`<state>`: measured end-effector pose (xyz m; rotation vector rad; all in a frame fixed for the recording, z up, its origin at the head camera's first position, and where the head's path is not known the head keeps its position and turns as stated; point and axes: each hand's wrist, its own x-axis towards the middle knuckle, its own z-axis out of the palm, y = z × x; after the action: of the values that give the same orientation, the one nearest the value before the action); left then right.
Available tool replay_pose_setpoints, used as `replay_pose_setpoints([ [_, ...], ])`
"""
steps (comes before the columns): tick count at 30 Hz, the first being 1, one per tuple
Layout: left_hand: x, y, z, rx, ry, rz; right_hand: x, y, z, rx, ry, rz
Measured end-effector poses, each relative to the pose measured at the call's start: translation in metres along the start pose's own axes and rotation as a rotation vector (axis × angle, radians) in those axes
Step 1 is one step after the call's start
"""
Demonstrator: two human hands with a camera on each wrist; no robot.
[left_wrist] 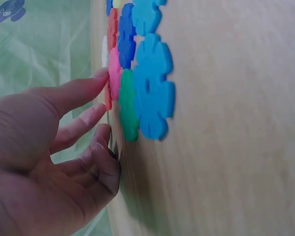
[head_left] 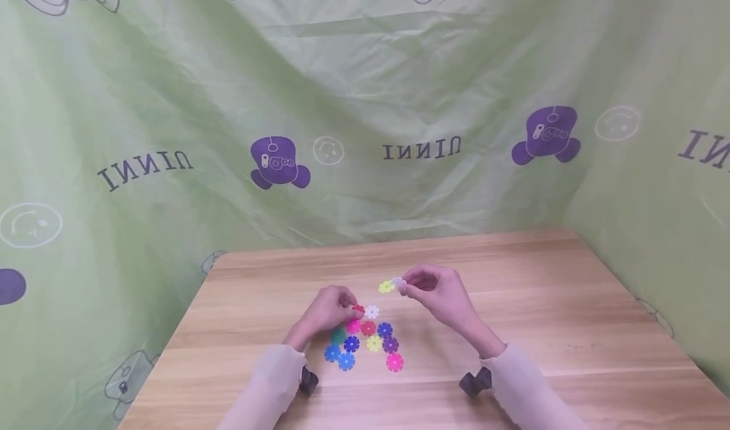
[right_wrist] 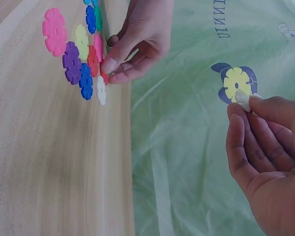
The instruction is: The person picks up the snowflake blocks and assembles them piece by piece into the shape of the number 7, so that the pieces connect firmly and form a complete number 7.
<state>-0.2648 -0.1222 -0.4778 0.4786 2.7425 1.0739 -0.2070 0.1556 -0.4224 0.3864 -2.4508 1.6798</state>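
Note:
My left hand (head_left: pixel 327 309) pinches a red flower-shaped plastic disc (head_left: pixel 358 309) between thumb and forefinger. That disc sits at the far-left edge of a cluster of notched discs, with a white disc (head_left: pixel 372 312) beside it. Pink, red, dark blue, green, light blue, yellow and purple discs make up the rest; the pink disc (head_left: pixel 395 362) lies nearest the front right. Higher and to the right, my right hand (head_left: pixel 441 296) holds a white disc (right_wrist: pixel 242 100) by fingertips and thumb. A yellow disc (right_wrist: pixel 236 84) is attached to it, apart from the cluster.
The wood-grain table (head_left: pixel 274 271) spreads under both hands. A green printed cloth (head_left: pixel 353 88) hangs behind the table and along its sides. A black wrist device (head_left: pixel 308 380) is at the left cuff and another black device (head_left: pixel 476 382) at the right.

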Motion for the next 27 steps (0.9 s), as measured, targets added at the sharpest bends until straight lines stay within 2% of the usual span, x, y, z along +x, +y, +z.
replay_pose_setpoints([
  [6, -0.001, 0.001, 0.0, -0.018, 0.008, -0.059, 0.0, 0.002, 0.001, 0.017, -0.008, 0.02],
  [11, 0.0, 0.001, 0.001, -0.048, -0.001, -0.081, 0.002, 0.005, 0.002, 0.049, -0.017, 0.041],
  [16, -0.002, 0.001, 0.002, -0.118, 0.021, -0.08, 0.004, 0.008, 0.002, 0.088, -0.043, 0.065],
  [19, -0.004, 0.005, 0.002, -0.184, 0.036, -0.07, 0.005, 0.01, 0.001, 0.112, -0.049, 0.085],
  [27, -0.012, 0.025, 0.001, -0.532, 0.03, -0.131, 0.007, 0.014, 0.001, 0.188, -0.066, 0.152],
])
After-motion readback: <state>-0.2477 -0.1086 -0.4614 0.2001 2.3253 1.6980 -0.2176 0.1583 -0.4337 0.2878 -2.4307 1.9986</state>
